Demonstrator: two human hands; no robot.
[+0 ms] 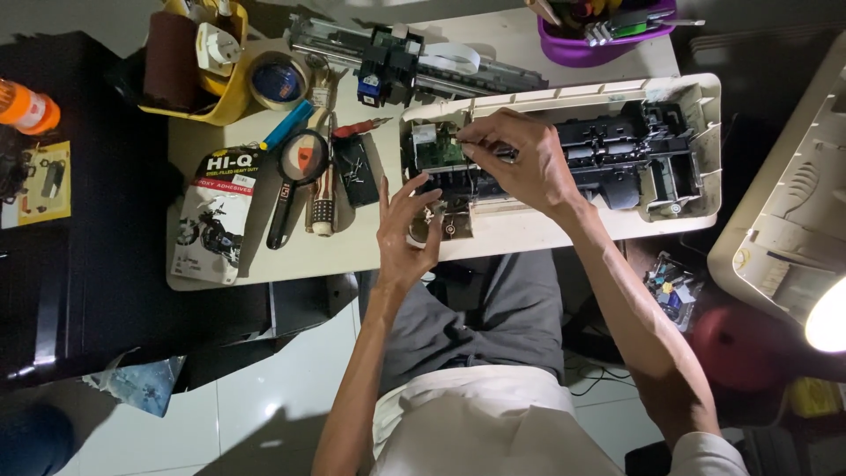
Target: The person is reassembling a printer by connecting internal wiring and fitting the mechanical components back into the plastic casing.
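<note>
- One opened-up printer [670,189] with a cream shell lies across the near right part of the worktop [264,256], its right end hanging over the worktop's edge.
- Right hand [520,163] is down in the printer's left end, fingers pinched on a small dark tool; the tip is hidden, so can't say what it touches.
- Left hand [407,231] sits at the printer's front left corner, fingers spread and loose, nothing clearly gripped.
- One carriage rail assembly [397,62] lies behind the printer, plus one magnifying glass [295,176], one tape roll [276,81] and one adhesive pack [211,216] on the left.
- The purple tub [604,35] is cut off at the top.
- Bare worktop only along the near left edge.
</note>
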